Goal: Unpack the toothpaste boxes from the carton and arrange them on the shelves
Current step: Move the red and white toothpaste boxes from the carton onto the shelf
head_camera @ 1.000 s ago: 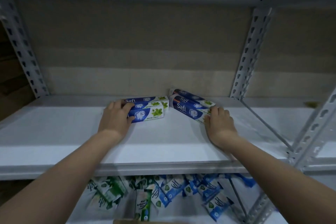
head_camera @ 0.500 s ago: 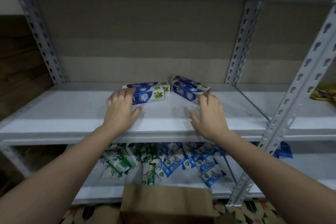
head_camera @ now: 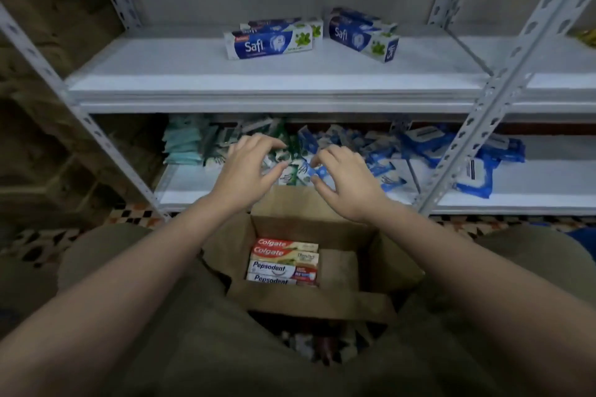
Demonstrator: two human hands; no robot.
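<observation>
Fingers, both sets: loosely curled and spread, gripping nothing, my left hand (head_camera: 248, 167) and right hand (head_camera: 346, 182) poised side by side above the far flap of the carton (head_camera: 371, 267). Stock below: two Colgate boxes (head_camera: 283, 248) and two Pepsodent boxes (head_camera: 282, 272) lying flat against the carton's left wall; I judge it best to lower straight in and pinch one box by its long edges. Placed stock: Safi boxes (head_camera: 271, 43) on the upper shelf (head_camera: 258, 80).

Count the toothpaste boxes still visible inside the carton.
4: two Colgate boxes at the far end, two Pepsodent boxes nearer, all on the left side of the carton. More may lie hidden beneath.
</observation>
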